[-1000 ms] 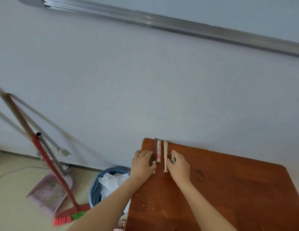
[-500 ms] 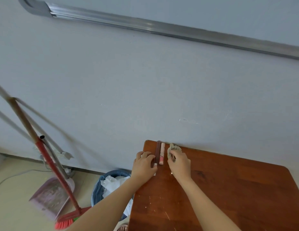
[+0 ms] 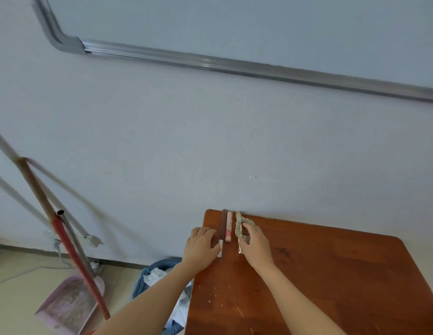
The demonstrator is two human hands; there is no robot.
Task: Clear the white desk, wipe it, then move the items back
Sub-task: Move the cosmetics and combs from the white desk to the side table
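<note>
On the far left corner of a brown wooden table [image 3: 331,281] lie a dark brown tube [image 3: 222,226] and, right of it, a pink tube [image 3: 228,226], side by side against the wall. My left hand [image 3: 202,245] rests beside the dark brown tube, thumb touching its near end. My right hand [image 3: 255,245] has its fingers through a beige fabric scrunchie [image 3: 241,226], which lies just right of the pink tube. A pale slim stick [image 3: 240,249] shows under my right hand, mostly hidden.
A blue waste bin [image 3: 157,272] with crumpled paper stands on the floor left of the table. Further left a red-handled broom [image 3: 77,262] and a pink dustpan [image 3: 70,305] lean at the wall. A whiteboard frame [image 3: 234,64] runs above.
My right hand has brought the beige scrunchie onto the table beside the tubes and slid it toward the wall. The left hand stays by the dark brown tube. The view has tilted upward.
</note>
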